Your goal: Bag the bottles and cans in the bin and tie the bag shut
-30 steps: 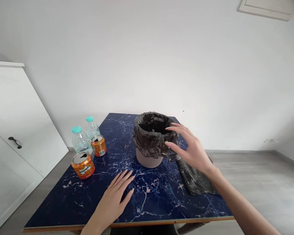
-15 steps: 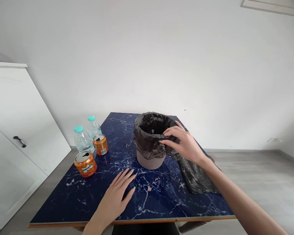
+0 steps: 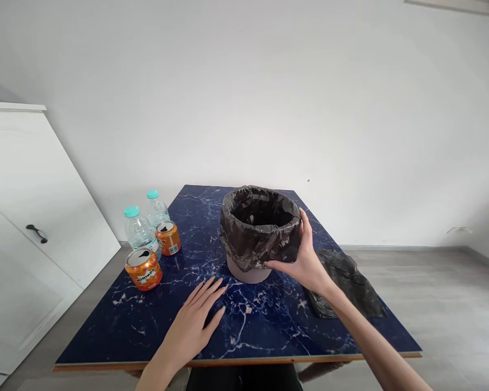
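A small greyish-pink bin (image 3: 249, 276) stands upright on the dark blue marbled table (image 3: 269, 339). A black garbage bag (image 3: 244, 244) lines it, its top folded over the rim and hanging down the outside. My right hand (image 3: 305, 260) curves round the right side of the lined bin, thumb against the front of the folded bag and fingers along its right side; some fingertips are hidden. Flat on the table in front of the bin lies my left hand (image 3: 193, 323), fingers stretched out, holding nothing.
Two orange cans, a front can (image 3: 144, 270) and a rear can (image 3: 168, 239), stand at the left. Beside them are two clear bottles with turquoise caps, a nearer bottle (image 3: 142, 233) and a farther bottle (image 3: 157, 210). More black plastic (image 3: 346, 282) lies on the right, partly behind my right forearm.
My right hand has moved from the bag's front rim down and round to the bin's right side. The folded bag lies smoother there. My left hand has stayed in place.
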Tool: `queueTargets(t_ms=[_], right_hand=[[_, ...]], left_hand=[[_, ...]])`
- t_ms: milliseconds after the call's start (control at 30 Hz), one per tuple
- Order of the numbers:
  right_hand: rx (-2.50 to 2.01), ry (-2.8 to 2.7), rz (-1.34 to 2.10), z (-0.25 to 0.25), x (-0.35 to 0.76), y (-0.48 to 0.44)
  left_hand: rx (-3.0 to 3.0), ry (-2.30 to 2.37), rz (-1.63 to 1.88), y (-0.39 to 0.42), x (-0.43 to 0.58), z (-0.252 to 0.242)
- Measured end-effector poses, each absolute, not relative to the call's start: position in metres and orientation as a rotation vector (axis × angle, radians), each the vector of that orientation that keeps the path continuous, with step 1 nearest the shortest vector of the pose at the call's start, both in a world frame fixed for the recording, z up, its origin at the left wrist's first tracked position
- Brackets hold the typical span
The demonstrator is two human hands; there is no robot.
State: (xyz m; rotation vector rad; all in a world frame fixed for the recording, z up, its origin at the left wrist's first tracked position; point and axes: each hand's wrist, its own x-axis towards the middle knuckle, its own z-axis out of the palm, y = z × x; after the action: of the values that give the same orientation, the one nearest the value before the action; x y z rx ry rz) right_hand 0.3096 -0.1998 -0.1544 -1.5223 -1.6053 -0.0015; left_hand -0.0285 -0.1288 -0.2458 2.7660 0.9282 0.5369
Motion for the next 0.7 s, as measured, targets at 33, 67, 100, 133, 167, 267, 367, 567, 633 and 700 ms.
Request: queueTargets(t_ms=[33,67,100,133,167,267,367,567,633,700], right_hand=[[-1.546,-1.567,0.027,-0.160,0.311,-0.203],[-1.565,-1.527,0.058,-0.164,0.312,-0.207],[-1.585,-1.506,0.085,-0.167,0.314,-0.213],[-1.601,-1.502,0.104,-0.169,0.316,-0.220],[-1.608,-1.498,0.117,-0.169,0.318,-0.228],[-1.585,-1.466,0.124,-0.164,0.323,-0.253],[-1.498,-1.423,0.048,-0.150,0.323,-0.272],[-1.425,-1.392,-0.100,-0.130,0.316,-0.280],[-1.421,-1.368,-0.095,-0.134,0.316,-0.276],[-1.415,-1.334,-0.079,-0.142,0.315,-0.272]], left_hand=[[2.770,0.922,0.545,-0.128,-0.029,-0.246],[2.774,0.917,0.547,-0.128,-0.029,-0.246],[2.778,0.914,0.546,-0.128,-0.029,-0.246],[2.779,0.912,0.543,-0.128,-0.030,-0.246],[2.779,0.913,0.543,-0.128,-0.030,-0.246],[2.777,0.913,0.545,-0.129,-0.030,-0.244],[2.776,0.919,0.534,-0.128,-0.029,-0.244],[2.749,0.983,0.468,-0.128,-0.027,-0.240],[2.741,0.966,0.539,-0.132,-0.028,-0.235],[2.722,0.948,0.690,-0.139,-0.031,-0.227]])
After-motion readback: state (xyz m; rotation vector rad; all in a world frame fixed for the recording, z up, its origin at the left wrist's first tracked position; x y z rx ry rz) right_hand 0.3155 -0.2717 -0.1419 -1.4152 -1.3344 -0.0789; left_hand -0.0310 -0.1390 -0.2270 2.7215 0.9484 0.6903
